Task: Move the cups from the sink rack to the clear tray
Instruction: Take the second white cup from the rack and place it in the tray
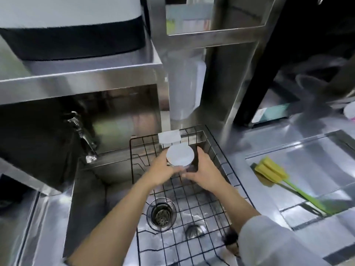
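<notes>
A black wire sink rack (215,191) sits in the steel sink. At its far end an upside-down cup (180,154) shows a pale round base. My left hand (163,170) wraps that cup's left side. Beside it, my right hand (205,172) curls around a second, darker and blurred cup (192,166). A clear tray (269,156) lies on the counter to the right, with a yellow-headed green brush (288,181) in it.
The sink drain (161,214) lies under the rack, with a metal stopper (194,230) near it. A faucet (82,135) stands at the sink's left back. A white sponge-like block (169,136) hangs on the rack's far rim. Steel posts rise behind.
</notes>
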`<action>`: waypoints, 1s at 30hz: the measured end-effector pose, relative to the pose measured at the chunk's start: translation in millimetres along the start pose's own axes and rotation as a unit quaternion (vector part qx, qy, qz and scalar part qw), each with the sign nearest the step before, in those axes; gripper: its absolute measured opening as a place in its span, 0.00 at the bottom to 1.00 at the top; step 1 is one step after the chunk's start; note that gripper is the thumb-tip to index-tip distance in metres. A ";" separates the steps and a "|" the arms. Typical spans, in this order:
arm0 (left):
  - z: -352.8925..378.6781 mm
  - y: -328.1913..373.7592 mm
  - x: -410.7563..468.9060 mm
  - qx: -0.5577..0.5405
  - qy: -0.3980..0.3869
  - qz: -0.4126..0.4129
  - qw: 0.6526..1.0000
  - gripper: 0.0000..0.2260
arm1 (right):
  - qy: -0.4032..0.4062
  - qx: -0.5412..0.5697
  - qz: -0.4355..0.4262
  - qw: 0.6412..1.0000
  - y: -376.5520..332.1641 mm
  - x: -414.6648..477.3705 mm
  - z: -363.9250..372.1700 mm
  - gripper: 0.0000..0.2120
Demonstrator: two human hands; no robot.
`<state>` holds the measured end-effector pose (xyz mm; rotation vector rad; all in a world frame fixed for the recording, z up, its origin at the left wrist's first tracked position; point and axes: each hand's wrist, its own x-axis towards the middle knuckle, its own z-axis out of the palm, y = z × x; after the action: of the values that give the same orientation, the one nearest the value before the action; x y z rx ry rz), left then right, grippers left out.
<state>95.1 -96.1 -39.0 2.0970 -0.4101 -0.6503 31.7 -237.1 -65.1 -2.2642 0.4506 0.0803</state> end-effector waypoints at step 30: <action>-23.4 40.8 -36.6 -0.389 0.040 -0.204 0.897 0.27 | 0.005 0.146 -0.176 0.974 -36.0 -51.5 -9.9 0.32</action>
<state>77.2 -85.1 16.8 1.4176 0.3231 -0.7991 -4.8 -207.3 -22.5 -2.0203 0.0539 -0.1697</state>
